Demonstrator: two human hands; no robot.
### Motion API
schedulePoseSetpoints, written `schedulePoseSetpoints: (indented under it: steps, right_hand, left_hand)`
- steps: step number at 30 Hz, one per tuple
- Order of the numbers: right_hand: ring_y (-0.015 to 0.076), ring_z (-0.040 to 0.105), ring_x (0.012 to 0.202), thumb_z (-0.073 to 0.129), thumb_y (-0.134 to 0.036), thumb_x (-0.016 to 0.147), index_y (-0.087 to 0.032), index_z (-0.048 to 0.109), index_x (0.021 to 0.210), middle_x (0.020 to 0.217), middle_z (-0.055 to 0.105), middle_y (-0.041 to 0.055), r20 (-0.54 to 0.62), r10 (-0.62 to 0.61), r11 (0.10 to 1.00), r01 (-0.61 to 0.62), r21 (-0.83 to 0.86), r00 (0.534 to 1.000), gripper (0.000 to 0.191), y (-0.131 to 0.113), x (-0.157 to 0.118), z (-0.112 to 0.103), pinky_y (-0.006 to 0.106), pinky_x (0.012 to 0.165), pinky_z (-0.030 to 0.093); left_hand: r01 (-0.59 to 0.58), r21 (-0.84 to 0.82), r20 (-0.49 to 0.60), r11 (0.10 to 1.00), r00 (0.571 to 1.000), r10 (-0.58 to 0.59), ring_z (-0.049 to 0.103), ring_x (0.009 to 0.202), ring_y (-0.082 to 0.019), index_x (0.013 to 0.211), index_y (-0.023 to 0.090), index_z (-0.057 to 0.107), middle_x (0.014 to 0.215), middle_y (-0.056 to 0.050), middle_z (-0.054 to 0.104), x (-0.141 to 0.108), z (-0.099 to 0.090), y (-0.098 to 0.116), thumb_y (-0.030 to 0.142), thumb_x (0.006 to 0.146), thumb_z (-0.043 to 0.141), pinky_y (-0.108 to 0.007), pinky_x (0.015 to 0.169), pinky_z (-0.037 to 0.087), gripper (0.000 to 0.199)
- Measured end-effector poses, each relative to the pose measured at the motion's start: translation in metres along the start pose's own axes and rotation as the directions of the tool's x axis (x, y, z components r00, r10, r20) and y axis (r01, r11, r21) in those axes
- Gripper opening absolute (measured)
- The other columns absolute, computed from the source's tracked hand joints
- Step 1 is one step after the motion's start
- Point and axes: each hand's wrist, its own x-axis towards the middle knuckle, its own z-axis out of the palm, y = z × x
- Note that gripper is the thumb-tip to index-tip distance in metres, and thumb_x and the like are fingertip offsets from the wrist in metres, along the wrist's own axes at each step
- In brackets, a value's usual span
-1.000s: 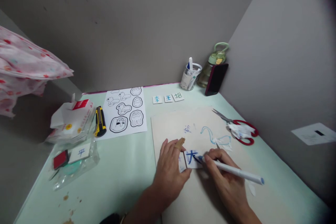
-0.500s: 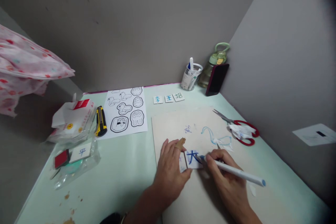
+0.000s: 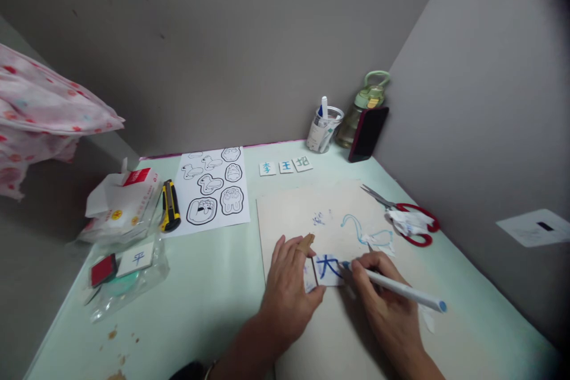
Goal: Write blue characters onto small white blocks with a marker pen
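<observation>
A small white rubber block (image 3: 328,276) bears a blue character in thick strokes and lies on the beige board. My left hand (image 3: 289,285), a tan bandage around one finger, grips its left part, thumb at the near edge and fingers at the far edge. A dark line crosses the block beside the thumb. My right hand (image 3: 387,297) is closed around a white-barrelled blue marker pen (image 3: 405,291), its tip at the character's right-hand stroke. A thin pointed metal tool shows behind the right fingers; most of it is hidden.
Red-handled scissors (image 3: 414,208) lie right of the beige board (image 3: 285,208). Behind are lettered tiles (image 3: 286,167), a pen jar (image 3: 323,133), a bottle (image 3: 356,119) and a phone (image 3: 369,135). Leftward lie a printed sheet (image 3: 214,190), a yellow cutter (image 3: 170,208) and tissues (image 3: 122,199).
The marker tip has moved right along the character's right-hand stroke, showing more of the blue lines. Its back end has swung slightly left. My left hand stays in place.
</observation>
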Motion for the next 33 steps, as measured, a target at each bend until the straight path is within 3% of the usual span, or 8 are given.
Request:
schedulePoseSetpoints:
  steps: [8, 19, 33]
  right_hand:
    - [0.0185, 0.059, 0.069, 0.06, -0.03, 0.093, -0.023, 0.057, 0.079, 0.074, 0.062, 0.0011, 0.099, -0.089, 0.996, 0.09, -0.003, 0.991, 0.016, -0.0008, -0.0026, 0.0001, 0.03, 0.061, 0.045]
    - [0.0158, 0.059, 0.063, 0.06, -0.028, 0.094, -0.023, 0.058, 0.079, 0.071, 0.062, -0.0004, 0.179, -0.152, 0.988, 0.155, -0.003, 0.972, 0.017, -0.0039, -0.0003, 0.0057, 0.028, 0.059, 0.047]
    - [0.0166, 0.056, 0.06, 0.059, -0.033, 0.094, -0.023, 0.056, 0.075, 0.067, 0.058, -0.0007, 0.059, -0.059, 0.997, 0.062, -0.044, 0.997, 0.021, -0.0018, -0.0003, 0.0038, 0.029, 0.057, 0.044]
  left_hand:
    - [0.013, -0.009, 0.013, 1.0, 1.0, -0.013, 0.054, 0.124, -0.028, 0.142, 0.021, 0.033, 0.115, -0.006, 0.063, 0.002, -0.0029, 0.0026, 0.007, 0.074, 0.064, -0.066, 0.121, 0.023, 0.076]
    - [-0.004, 0.0, -0.014, 1.0, 1.0, 0.004, 0.055, 0.123, -0.026, 0.142, 0.02, 0.035, 0.114, -0.006, 0.064, 0.0001, -0.0016, 0.0018, 0.011, 0.08, 0.066, -0.062, 0.121, 0.024, 0.07]
    - [0.02, -0.031, 0.006, 0.999, 1.0, -0.02, 0.053, 0.124, -0.027, 0.142, 0.019, 0.036, 0.116, -0.006, 0.063, 0.0008, -0.0027, 0.0024, 0.004, 0.071, 0.063, -0.063, 0.122, 0.021, 0.077]
